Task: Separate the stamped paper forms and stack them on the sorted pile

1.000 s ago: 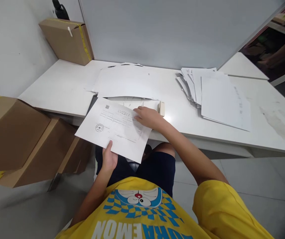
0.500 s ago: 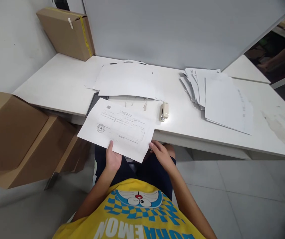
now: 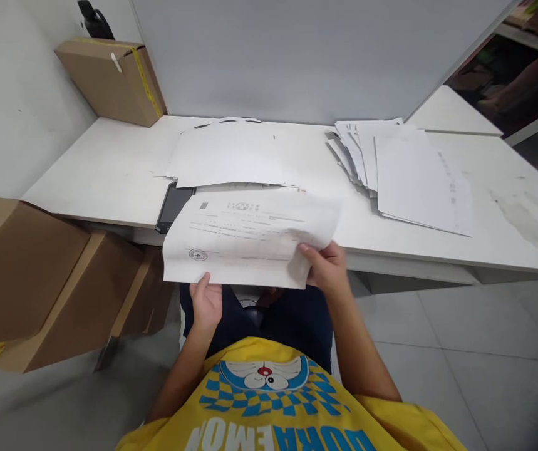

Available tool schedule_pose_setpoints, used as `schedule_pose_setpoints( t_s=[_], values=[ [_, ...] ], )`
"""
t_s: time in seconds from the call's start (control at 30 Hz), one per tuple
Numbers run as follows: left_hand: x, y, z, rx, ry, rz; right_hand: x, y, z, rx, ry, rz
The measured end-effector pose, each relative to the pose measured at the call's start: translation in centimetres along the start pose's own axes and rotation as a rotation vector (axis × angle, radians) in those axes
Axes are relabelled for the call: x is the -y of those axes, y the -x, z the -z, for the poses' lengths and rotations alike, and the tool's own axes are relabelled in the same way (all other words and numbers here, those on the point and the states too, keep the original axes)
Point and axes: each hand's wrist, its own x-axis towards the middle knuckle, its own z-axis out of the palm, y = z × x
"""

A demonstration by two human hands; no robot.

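A printed sheet of paper [image 3: 240,238] with a round star stamp is held up over the table's front edge, its right side bent and slightly blurred. My left hand [image 3: 206,300] pinches the lower edge, thumb on top and fingers underneath. At the lower right corner, my right hand [image 3: 327,266] grips the sheet with its thumb on the printed face. Behind it lies a wide stack of white paper [image 3: 231,153]. A dark phone-like device [image 3: 175,205] shows just left of the held sheet. The stapler is hidden, apparently behind the paper.
On the table [image 3: 508,207], a fanned pile of papers [image 3: 419,175] lies to the right. A cardboard box [image 3: 109,81] leans at the back left, with a black bottle [image 3: 94,22] behind it. More cardboard boxes [image 3: 24,269] stand at the lower left. A grey partition [image 3: 320,56] rises behind.
My right hand has moved from beside the sheet's right corner to a grip on it. The sheet has turned level and bent, and now covers the stapler. The view has shifted slightly.
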Motion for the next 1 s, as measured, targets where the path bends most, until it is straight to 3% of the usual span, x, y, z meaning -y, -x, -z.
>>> schedule_pose_setpoints(
  t_s=[0.17,0.3,0.5,0.8,1.0],
  values=[
    [-2.4,-4.1,-2.9,0.046,-0.244,-0.428,4.6,-3.8,4.5,-0.081,0.054,0.306],
    [-3.0,-8.2,-5.8,0.121,-0.514,-0.675,5.4,-6.0,6.4,-0.134,0.068,0.407],
    [-2.2,-11.3,-8.1,0.440,-0.521,-0.502,3.7,-5.5,6.2,-0.210,0.182,0.258],
    [-1.4,-13.9,-8.1,0.479,-0.481,-0.382,0.1,-5.6,5.5,-0.190,0.121,0.187],
    [-2.5,-12.9,-7.1,0.485,-0.550,-0.270,0.9,-4.9,5.7,-0.052,0.249,0.239]
  ],
)
